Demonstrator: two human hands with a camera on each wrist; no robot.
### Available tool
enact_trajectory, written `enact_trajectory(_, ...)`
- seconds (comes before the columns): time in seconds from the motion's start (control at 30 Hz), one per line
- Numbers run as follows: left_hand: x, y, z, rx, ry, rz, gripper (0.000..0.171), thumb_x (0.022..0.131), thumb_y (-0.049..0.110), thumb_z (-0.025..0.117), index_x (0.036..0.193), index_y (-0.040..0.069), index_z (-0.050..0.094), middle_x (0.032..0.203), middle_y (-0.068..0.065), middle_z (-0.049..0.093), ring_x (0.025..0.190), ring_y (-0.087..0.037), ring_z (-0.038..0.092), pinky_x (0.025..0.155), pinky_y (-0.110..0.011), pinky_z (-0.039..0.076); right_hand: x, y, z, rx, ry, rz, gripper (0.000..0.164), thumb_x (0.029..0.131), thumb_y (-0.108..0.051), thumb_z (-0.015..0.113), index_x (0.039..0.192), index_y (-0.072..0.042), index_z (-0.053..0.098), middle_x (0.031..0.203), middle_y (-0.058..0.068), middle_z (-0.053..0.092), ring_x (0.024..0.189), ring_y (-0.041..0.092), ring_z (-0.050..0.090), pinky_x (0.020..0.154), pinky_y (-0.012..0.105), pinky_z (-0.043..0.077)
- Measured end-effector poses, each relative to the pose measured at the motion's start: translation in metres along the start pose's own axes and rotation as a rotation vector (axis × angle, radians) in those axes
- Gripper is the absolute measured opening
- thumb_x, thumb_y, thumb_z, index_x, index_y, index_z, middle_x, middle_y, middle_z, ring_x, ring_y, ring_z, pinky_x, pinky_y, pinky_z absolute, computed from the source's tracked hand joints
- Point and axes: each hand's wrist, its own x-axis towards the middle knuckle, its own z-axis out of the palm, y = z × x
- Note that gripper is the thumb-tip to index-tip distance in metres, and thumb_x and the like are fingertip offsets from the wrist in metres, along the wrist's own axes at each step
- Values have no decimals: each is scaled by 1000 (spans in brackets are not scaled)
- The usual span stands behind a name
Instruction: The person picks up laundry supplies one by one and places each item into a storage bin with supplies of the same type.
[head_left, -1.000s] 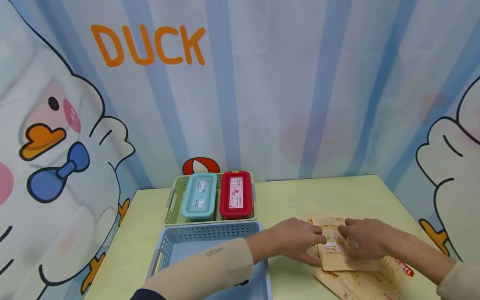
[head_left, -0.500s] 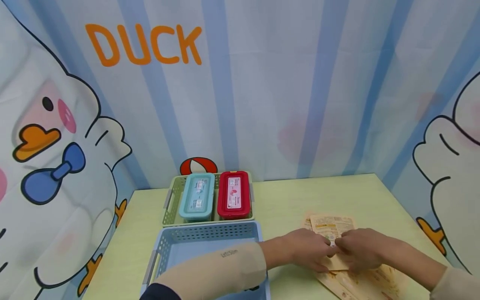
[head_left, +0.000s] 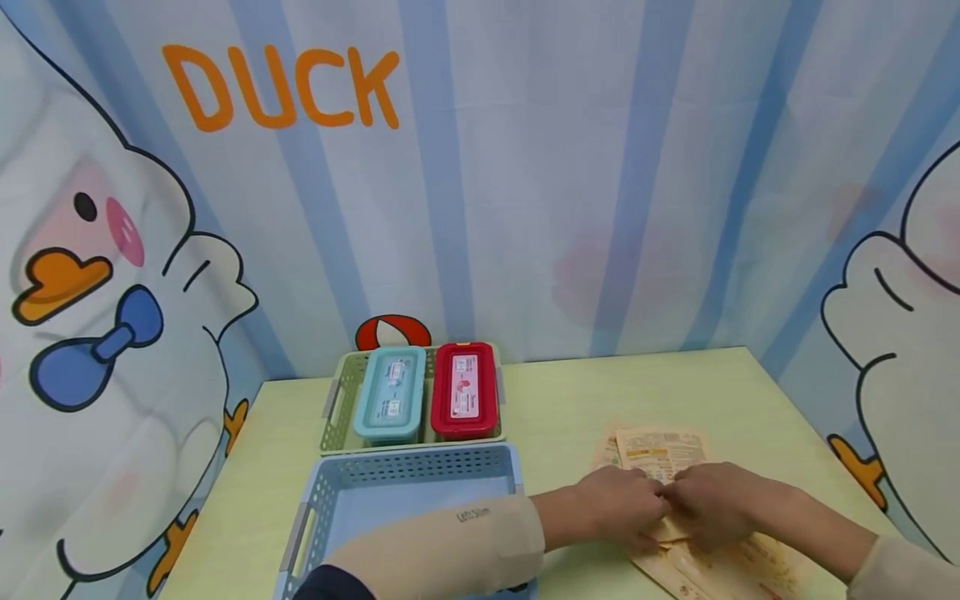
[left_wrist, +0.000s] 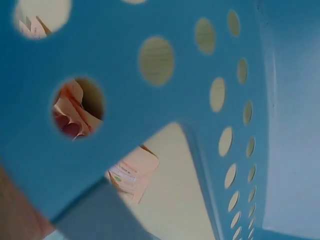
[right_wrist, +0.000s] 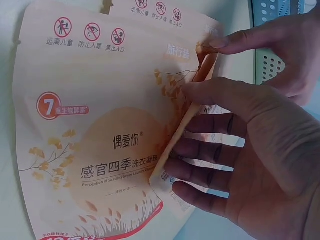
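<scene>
Left hand [head_left: 611, 504]: pinches the laundry pouch [right_wrist: 90, 115] edge!
Right hand [head_left: 716, 504]: grips it too!
Blue basket [head_left: 420, 467]: under the sleeve [head_left: 450, 543].

"What colour are the packets [right_wrist: 100, 127]?"
"Beige, with golden leaf sprigs."
"And the counter [head_left: 585, 408]?"
"Pale yellow-green."
"The front basket [head_left: 420, 467]?"
"Light blue."
"The backdrop [head_left: 525, 208]?"
"White, blue-striped."

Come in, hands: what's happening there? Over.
Left hand, right hand: pinching edge of laundry pouch. Pouch: edge bent, whether torn unclear. Blue basket: alongside, apparently not blocking.
</scene>
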Motion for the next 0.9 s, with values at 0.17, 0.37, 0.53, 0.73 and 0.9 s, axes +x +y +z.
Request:
enact_trajectory(0.17,-1,-1,7,9,25,14,30,98,63,66,110,36,68,114,17,63,99,-3,60,75,-22,54,5,13,8,60,56,-197,30,93,-11,70,78,-29,52,68,-15,39,57,5,29,54,31,29)
enact_trajectory(0.37,-5,-4,9,-29,35,23,24,107,41,62,131,38,66,114,16,64,100,-2,61,79,-21,55,0,5,1,84,77,-193,37,94,-3,69,71,-27,52,62,-15,34,55,4,21,53,27,25)
enact_trajectory(0.53,-8,-6,8,-72,50,-13,31,112,29,56,140,39,64,116,16,67,98,0,65,78,-19,55,-3,-2,-5,34,65,-139,33,92,1,72,76,-25,58,64,-13,35,59,5,23,57,28,25)
enact_trajectory(0.73,-14,-13,4,-111,83,-95,23,111,25,59,127,34,71,107,15,69,91,1,65,73,-20,55,-2,-2,-8,33,136,-205,32,93,5,70,80,-22,59,69,-14,43,61,3,29,58,28,28)
enact_trajectory(0.9,-21,-24,-1,-103,116,-146,19,111,24,59,122,32,73,105,13,71,91,-1,67,73,-21,56,-1,-2,-7,26,221,-253,29,95,2,69,85,-23,57,73,-17,44,62,0,30,59,28,29)
